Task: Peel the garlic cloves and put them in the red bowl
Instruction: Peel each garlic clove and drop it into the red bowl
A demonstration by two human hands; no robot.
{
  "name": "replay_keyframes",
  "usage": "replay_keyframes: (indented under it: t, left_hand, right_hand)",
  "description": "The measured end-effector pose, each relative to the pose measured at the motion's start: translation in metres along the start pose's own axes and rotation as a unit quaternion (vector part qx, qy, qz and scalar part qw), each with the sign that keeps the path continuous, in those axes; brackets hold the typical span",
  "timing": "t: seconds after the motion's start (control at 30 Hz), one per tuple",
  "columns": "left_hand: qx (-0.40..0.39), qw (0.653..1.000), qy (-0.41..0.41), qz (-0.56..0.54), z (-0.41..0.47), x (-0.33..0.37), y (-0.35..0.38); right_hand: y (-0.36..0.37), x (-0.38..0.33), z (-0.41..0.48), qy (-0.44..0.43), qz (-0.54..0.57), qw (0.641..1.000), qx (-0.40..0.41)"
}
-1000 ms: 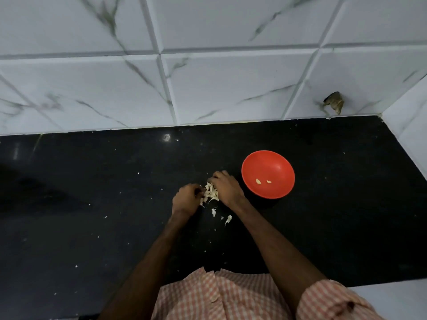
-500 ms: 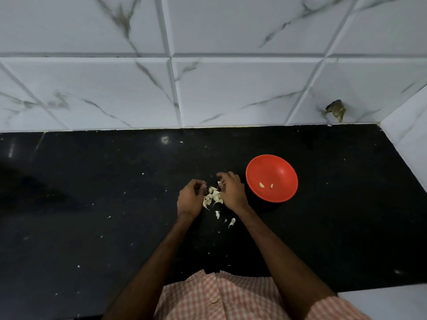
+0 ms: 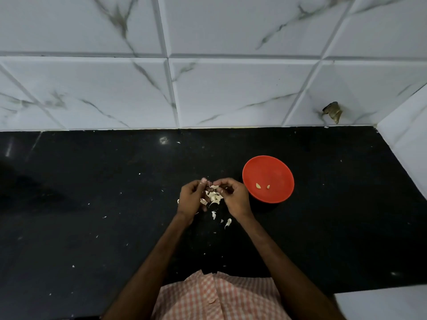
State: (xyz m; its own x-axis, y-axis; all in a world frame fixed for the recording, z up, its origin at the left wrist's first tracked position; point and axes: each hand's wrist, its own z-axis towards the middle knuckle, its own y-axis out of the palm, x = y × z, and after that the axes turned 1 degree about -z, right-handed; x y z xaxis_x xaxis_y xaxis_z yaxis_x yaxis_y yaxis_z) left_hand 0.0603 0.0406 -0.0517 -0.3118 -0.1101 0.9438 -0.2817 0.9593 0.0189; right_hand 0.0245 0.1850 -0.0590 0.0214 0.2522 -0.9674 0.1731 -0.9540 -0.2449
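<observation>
The red bowl point(image 3: 268, 167) sits on the black counter to the right of my hands, with two peeled garlic cloves point(image 3: 262, 186) in its bottom. My left hand point(image 3: 190, 198) and my right hand point(image 3: 235, 197) meet over a small heap of garlic cloves and papery skins point(image 3: 213, 197). The fingertips of both hands are curled and pinch at a small piece of garlic point(image 3: 210, 184) between them; the piece itself is mostly hidden. Loose skin flakes point(image 3: 227, 222) lie just below the hands.
The black counter point(image 3: 92, 204) runs wide to the left, dotted with tiny white flakes. A white marble-tiled wall point(image 3: 231, 93) backs it, and a white side wall point(image 3: 411, 144) closes the right end. A white ledge point(image 3: 379, 306) shows at the lower right.
Both hands have lifted slightly off the heap and their fingertips have come together above it. The camera has tilted, so the bowl and hands sit a little lower in view.
</observation>
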Motion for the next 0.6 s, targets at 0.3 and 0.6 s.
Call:
replay_keyframes:
  t: [0.3, 0.6]
  left_hand:
    - [0.071, 0.987, 0.079, 0.117, -0.0022, 0.0040, 0.0002]
    - [0.041, 0.981, 0.082, 0.170, -0.0032, -0.0028, 0.0039]
  right_hand:
    - [0.0009, -0.0057, -0.0019, -0.041, -0.036, 0.999, 0.000]
    - [0.0023, -0.0097, -0.0029, -0.059, -0.124, 0.990, 0.015]
